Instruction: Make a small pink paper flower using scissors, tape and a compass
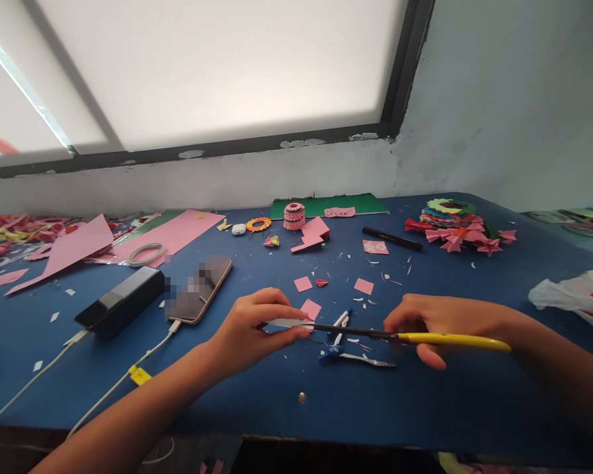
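Observation:
My right hand (420,322) is closed round the yellow-handled scissors (449,340), whose dark blades point left. A small piece of pale paper (289,323) is pinched between the thumb and fingers of my left hand (259,326), at the blade tips. Beneath the blades on the blue table (257,408) lies a blue and white compass (333,351). Small pink squares, one of them a pink square (303,284), lie just beyond my hands among white scraps.
A phone (202,289) and black power bank (123,299) with cables lie at left. Behind are a tape roll (146,255), pink sheets (178,234), a stack of pink rings (294,216) and a black pen (392,238). Paper flowers (457,234) and a plastic bag (578,296) are at right.

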Motion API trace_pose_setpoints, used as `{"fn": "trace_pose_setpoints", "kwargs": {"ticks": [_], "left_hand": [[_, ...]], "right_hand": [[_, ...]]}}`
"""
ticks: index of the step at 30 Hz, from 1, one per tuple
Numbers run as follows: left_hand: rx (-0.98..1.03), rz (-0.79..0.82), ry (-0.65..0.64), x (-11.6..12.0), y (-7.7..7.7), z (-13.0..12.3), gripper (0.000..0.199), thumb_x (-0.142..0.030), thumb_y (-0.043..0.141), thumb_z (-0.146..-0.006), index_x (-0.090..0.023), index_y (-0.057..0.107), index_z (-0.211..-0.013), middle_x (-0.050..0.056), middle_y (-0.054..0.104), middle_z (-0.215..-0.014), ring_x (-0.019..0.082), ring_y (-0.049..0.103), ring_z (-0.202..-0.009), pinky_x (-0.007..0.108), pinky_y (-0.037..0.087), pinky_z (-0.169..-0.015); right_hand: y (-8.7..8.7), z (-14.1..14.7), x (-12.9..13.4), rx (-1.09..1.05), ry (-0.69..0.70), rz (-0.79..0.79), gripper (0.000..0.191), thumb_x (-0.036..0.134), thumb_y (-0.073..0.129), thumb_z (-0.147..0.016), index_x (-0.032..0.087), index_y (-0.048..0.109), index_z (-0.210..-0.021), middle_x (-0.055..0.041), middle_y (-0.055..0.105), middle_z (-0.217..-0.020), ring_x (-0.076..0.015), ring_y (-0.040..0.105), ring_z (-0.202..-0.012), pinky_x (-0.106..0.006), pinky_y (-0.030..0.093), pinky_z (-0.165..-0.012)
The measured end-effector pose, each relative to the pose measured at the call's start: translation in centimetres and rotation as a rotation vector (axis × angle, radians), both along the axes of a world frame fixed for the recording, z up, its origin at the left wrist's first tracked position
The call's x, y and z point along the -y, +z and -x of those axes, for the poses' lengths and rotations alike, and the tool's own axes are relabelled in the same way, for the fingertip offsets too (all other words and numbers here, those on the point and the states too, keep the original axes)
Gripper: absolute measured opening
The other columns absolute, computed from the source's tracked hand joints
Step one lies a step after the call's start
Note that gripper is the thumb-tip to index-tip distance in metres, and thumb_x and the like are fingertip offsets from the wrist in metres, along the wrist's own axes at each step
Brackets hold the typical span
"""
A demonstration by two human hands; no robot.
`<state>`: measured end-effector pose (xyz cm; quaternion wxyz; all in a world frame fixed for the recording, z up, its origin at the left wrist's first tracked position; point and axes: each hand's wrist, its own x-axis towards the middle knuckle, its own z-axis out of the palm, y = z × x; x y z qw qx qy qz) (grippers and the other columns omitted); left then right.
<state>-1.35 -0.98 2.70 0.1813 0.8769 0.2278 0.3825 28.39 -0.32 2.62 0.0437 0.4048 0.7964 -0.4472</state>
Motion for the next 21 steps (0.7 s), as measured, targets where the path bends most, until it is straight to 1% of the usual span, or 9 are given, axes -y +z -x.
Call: {"fn": "trace_pose_setpoints", "kwargs": {"ticks": [4,6,9,12,15,21], "left_hand": [[0.002,-0.002,-0.019,0.0,-0.1,0.1,0.012,-0.017,0.07,-0.075,-0.016,0.07,-0.087,0.003,0.06,-0.072,0.011,0.057,-0.061,0.023,0.049,-0.052],[0.005,-0.016,-0.014,0.0,-0.1,0.1,0.012,-0.016,0.07,-0.075,-0.016,0.07,-0.087,0.003,0.06,-0.072,0.011,0.057,-0.062,0.023,0.049,-0.053],[0.032,-0.039,-0.012,0.0,-0.1,0.0,0.01,-0.02,0.069,-0.077,-0.017,0.07,-0.086,0.003,0.06,-0.071,0.011,0.057,-0.06,0.023,0.049,-0.051],[0.046,-0.063,0.001,0.0,0.0,0.0,0.009,-0.023,0.067,-0.078,-0.018,0.07,-0.086,0.002,0.06,-0.07,0.01,0.057,-0.058,0.022,0.049,-0.049],[0.035,-0.072,0.004,0.0,0.1,-0.1,0.009,-0.021,0.068,-0.078,-0.018,0.07,-0.086,0.002,0.06,-0.07,0.01,0.057,-0.057,0.021,0.049,-0.049],[0.03,-0.062,-0.001,0.0,0.0,-0.1,0.01,-0.022,0.067,-0.078,-0.02,0.07,-0.087,0.002,0.061,-0.069,0.01,0.058,-0.057,0.021,0.05,-0.048]], "right_hand": [[0.7,0.4,0.4,0.011,-0.039,0.04,0.005,0.023,0.059,-0.065,0.019,0.062,-0.065,0.003,0.058,-0.056,-0.0128,0.047,-0.056,-0.023,0.031,-0.05],[0.9,0.6,0.5,0.006,-0.05,0.07,0.004,0.019,0.055,-0.065,0.019,0.059,-0.063,0.0038,0.055,-0.052,-0.0125,0.045,-0.055,-0.022,0.03,-0.05],[1.1,0.9,0.6,-0.007,-0.073,0.099,0.006,0.016,0.051,-0.064,0.019,0.056,-0.063,0.005,0.051,-0.047,-0.0118,0.043,-0.054,-0.022,0.029,-0.05],[1.0,0.9,0.7,-0.014,-0.085,0.102,0.006,0.015,0.05,-0.062,0.018,0.055,-0.065,0.0051,0.052,-0.046,-0.0115,0.042,-0.053,-0.022,0.028,-0.049],[0.9,1.0,0.7,-0.038,-0.085,0.104,0.008,0.014,0.048,-0.063,0.018,0.054,-0.067,0.005,0.053,-0.046,-0.011,0.041,-0.052,-0.022,0.027,-0.048],[1.1,1.1,0.7,-0.032,-0.085,0.088,0.005,0.015,0.05,-0.061,0.019,0.052,-0.063,0.0047,0.053,-0.046,-0.0106,0.039,-0.05,-0.023,0.024,-0.045]]}}
